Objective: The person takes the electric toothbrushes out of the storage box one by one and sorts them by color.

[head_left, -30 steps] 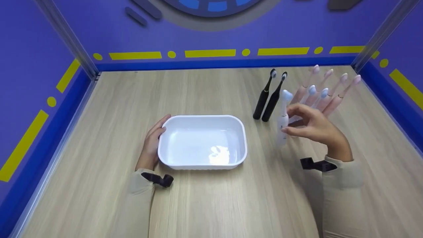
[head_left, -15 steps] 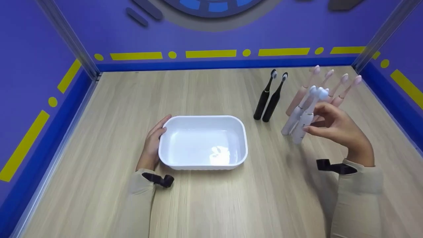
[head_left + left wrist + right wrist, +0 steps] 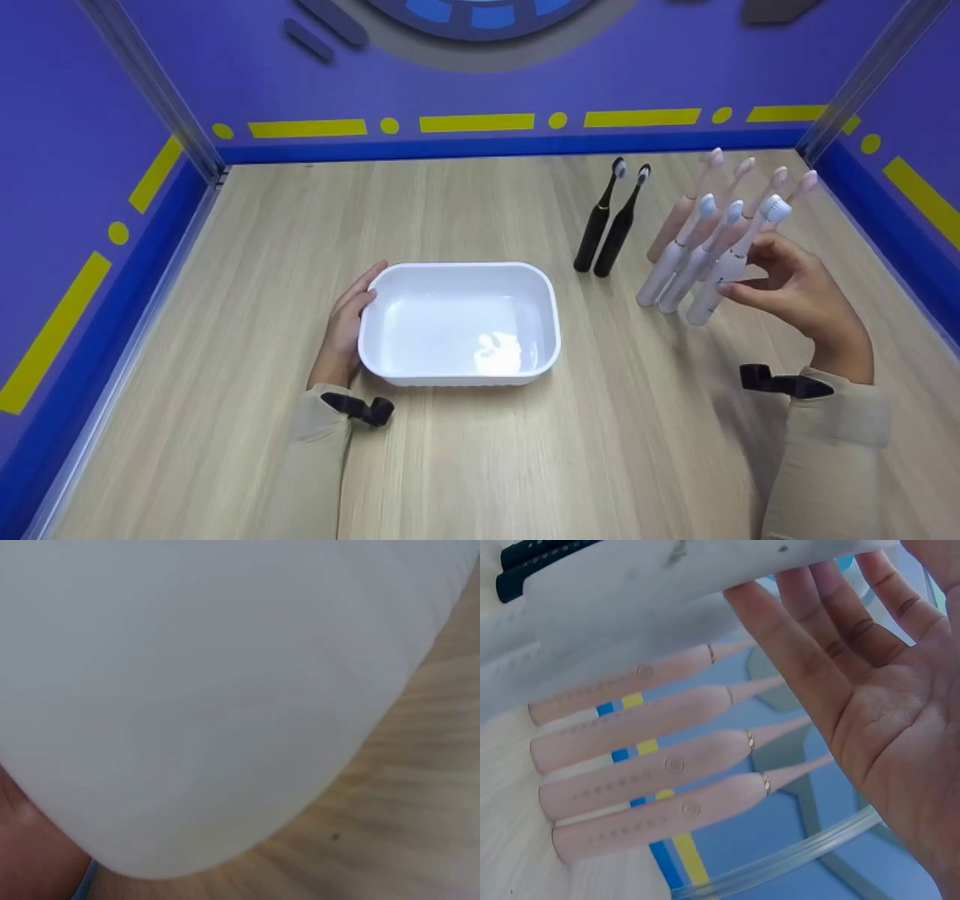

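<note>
A white electric toothbrush (image 3: 721, 279) stands upright, pinched between the thumb and fingers of my right hand (image 3: 806, 292). Two more white electric toothbrushes (image 3: 666, 270) stand just left of it in a row. Behind them are several pink electric toothbrushes (image 3: 660, 808), seen close up in the right wrist view. My left hand (image 3: 346, 326) rests along the left side of a white rectangular basin (image 3: 459, 379), its fingers fairly straight against the outer wall. In the left wrist view the basin's wall (image 3: 202, 705) hides most of that hand.
Two black electric toothbrushes (image 3: 604, 225) stand left of the white ones. Everything is on a wooden table (image 3: 465, 465). Blue panels (image 3: 480, 90) with yellow marks enclose the back and both sides.
My right hand has moved right with the white toothbrush, from left of the other white ones to the right end of their row. My left hand and the basin stay put.
</note>
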Tool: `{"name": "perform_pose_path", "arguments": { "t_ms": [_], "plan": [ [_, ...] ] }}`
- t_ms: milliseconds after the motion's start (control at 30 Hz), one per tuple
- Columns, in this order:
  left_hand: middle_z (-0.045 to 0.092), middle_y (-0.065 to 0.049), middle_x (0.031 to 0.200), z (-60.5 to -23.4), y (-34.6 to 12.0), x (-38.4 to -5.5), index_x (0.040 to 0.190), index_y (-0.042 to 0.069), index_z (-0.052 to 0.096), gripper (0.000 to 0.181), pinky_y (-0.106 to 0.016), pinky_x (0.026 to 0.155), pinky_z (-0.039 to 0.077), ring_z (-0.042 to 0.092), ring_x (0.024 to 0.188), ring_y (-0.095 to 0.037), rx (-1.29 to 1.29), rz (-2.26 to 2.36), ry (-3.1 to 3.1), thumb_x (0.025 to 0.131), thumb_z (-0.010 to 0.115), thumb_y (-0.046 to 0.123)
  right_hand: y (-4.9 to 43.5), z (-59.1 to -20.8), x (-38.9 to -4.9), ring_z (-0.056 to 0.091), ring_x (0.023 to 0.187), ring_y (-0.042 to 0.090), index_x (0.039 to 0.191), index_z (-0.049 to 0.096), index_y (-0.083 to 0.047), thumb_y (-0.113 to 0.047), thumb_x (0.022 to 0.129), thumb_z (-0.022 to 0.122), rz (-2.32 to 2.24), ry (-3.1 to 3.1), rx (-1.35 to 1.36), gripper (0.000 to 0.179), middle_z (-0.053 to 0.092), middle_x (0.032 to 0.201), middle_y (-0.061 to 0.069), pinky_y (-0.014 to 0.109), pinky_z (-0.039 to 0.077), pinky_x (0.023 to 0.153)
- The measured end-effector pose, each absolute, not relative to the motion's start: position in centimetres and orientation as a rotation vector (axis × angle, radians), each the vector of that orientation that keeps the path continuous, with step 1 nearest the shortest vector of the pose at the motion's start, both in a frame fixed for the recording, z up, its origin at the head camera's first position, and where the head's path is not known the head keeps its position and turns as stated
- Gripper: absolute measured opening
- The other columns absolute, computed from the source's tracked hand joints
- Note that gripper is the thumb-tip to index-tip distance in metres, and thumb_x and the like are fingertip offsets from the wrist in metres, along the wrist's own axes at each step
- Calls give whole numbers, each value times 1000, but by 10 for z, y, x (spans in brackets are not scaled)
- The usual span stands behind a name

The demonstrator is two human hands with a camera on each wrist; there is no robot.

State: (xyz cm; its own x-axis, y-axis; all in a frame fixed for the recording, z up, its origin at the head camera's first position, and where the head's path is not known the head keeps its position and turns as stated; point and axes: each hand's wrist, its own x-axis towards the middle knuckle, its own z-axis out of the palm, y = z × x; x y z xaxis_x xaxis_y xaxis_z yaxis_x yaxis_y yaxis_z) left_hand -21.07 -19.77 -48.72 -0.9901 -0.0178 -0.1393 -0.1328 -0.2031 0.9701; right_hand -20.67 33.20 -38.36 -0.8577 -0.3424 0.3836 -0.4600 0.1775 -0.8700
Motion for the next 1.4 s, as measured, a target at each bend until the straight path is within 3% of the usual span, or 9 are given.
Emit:
{"name": "perform_pose_path", "arguments": {
  "t_ms": [567, 1000, 1400],
  "plan": [
    [35, 5, 155, -488, -197, -211, 147, 16, 41, 48, -30, 118, 27, 32, 143, -12, -171, 2399, 1922, 100, 30, 13, 348, -405, -214, 59, 104, 4, 121, 53, 0, 11, 79, 67, 1564, -2522, 495, 46, 62, 114, -6, 9, 49, 84],
    [33, 5, 156, -487, -198, -212, 147, 17, 40, 48, -30, 118, 27, 31, 143, -13, -187, 2383, 1914, 100, 30, 13, 354, -423, -221, 56, 104, 2, 129, 49, -2, 0, 83, 70, 1534, -2625, 346, 51, 59, 116, -12, 6, 44, 87],
    [31, 3, 157, -487, -198, -212, 148, 15, 39, 49, -31, 119, 24, 29, 144, -14, -169, 2391, 1900, 100, 29, 12, 351, -429, -225, 51, 111, -2, 138, 45, -5, -7, 82, 74, 1469, -2681, 298, 63, 57, 123, -6, 4, 40, 90]
  ]
}}
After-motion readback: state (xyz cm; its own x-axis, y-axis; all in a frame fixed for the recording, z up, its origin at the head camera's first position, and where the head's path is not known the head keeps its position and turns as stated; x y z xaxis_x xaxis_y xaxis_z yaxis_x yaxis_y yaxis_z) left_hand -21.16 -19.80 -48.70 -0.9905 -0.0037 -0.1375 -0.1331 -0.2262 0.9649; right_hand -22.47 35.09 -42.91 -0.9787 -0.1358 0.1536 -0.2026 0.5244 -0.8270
